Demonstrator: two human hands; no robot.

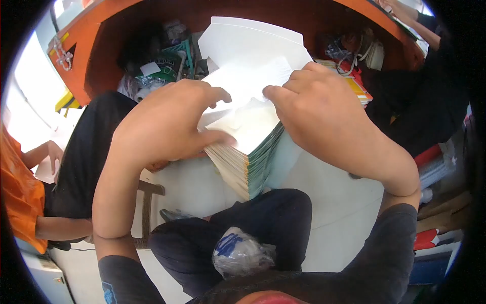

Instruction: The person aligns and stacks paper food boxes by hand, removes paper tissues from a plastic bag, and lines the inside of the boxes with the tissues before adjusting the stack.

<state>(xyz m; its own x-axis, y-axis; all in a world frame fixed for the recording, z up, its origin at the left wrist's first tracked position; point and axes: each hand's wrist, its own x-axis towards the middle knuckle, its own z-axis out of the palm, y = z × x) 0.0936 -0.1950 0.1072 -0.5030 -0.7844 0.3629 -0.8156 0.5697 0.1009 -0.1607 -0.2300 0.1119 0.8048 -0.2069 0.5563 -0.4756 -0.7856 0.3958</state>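
Over the top of a tall stack of paper [247, 167] with green-edged sheets, both hands are at work, the stack standing before the seated wearer's knees. The left hand [174, 119] is partly spread, thumb and forefinger well apart in a curve; its thumb rests at the near left edge of the top cream sheet [253, 133], while the forefinger reaches over the white paper with nothing visibly gripped. Its remaining fingers are hidden. The right hand [309, 101] is curled, thumb drawn up near the bent fingers at the stack's far right side; whether it pinches a sheet cannot be told. Beyond the hands, a large white sheet [255, 38] slopes up toward an orange desk [78, 76]. Within the desk's dark hollow are a teal basket [188, 55] to the left and yellow-and-red booklets [360, 90] to the right. A clear plastic bag [240, 256] lies on the wearer's lap, and a person in orange [20, 187] sits at the left.
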